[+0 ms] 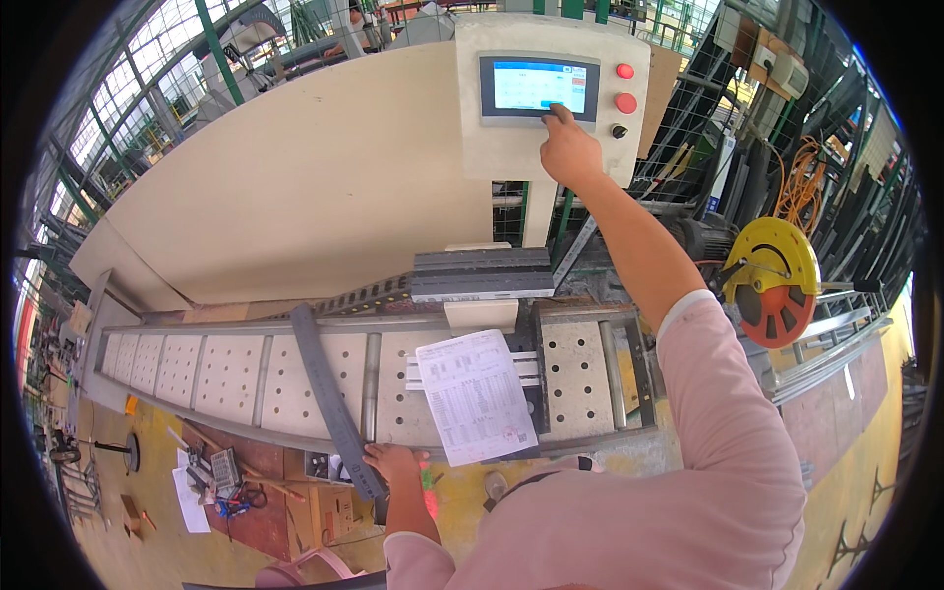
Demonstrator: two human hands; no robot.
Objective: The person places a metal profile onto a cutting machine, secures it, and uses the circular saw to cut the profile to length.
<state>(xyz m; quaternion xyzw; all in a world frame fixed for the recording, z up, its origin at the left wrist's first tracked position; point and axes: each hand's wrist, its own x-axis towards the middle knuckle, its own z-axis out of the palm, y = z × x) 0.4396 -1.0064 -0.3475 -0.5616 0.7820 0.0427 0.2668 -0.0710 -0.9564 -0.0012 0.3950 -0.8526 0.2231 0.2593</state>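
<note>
My right hand [570, 149] reaches up to a touchscreen [531, 87] on a beige control panel [492, 152]; a finger is stretched to the screen's lower edge, and nothing is held. My left hand [393, 462] is at the near edge of the conveyor table [236, 372], fingers apart, beside a long dark grey bar [329, 388]. The fingertips are close to the bar; whether they touch it I cannot tell. That bar lies crosswise on the perforated plates, its near end jutting past the edge. A printed paper sheet [474, 398] lies on the table to the right of the bar.
Two red buttons [625, 102] and a black knob [618, 131] sit right of the screen. A dark slotted block [482, 273] stands behind the table. On the right is a yellow and red round guard [777, 280]. Tools [228, 482] lie on a lower board at left.
</note>
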